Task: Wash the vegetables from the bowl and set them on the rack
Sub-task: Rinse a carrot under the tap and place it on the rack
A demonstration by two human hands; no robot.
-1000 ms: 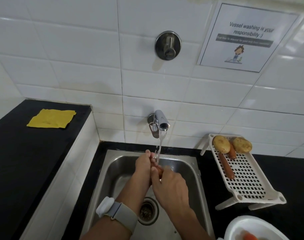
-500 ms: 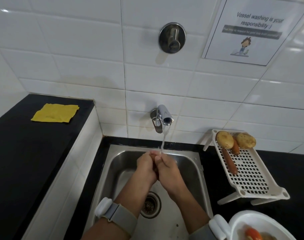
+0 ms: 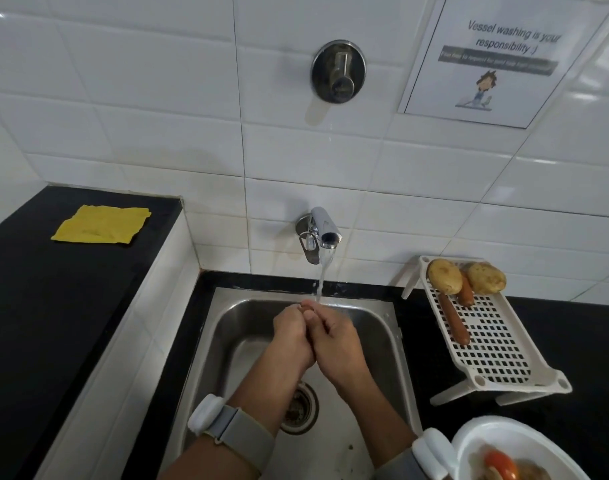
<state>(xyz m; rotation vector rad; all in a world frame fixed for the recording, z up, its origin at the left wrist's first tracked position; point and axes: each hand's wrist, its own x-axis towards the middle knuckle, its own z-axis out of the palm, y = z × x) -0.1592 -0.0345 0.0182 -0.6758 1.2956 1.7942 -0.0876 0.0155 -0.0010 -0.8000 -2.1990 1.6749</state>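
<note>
Over the steel sink [image 3: 379, 327], my left hand [image 3: 292, 337] and my right hand [image 3: 339, 346] are pressed together under the running water [image 3: 322, 277]. Both hold a carrot [image 3: 305, 307] between them; only a small end of it shows above the fingers. To the right, the white rack [image 3: 500, 351] carries two potatoes [image 3: 445, 276] [image 3: 487, 278] and two carrots [image 3: 453, 322] [image 3: 466, 292]. The white bowl [image 3: 483, 434] at the bottom right holds a tomato [image 3: 502, 464] and other vegetables, partly cut off by the frame edge.
The tap [image 3: 325, 230] juts from the tiled wall above the sink, with a round valve [image 3: 338, 71] higher up. A yellow cloth [image 3: 102, 224] lies on the raised black counter at left. The drain [image 3: 299, 407] sits below my wrists.
My hands closed together around the carrot and moved up to the water stream. The view has tilted down slightly, showing more of the bowl.
</note>
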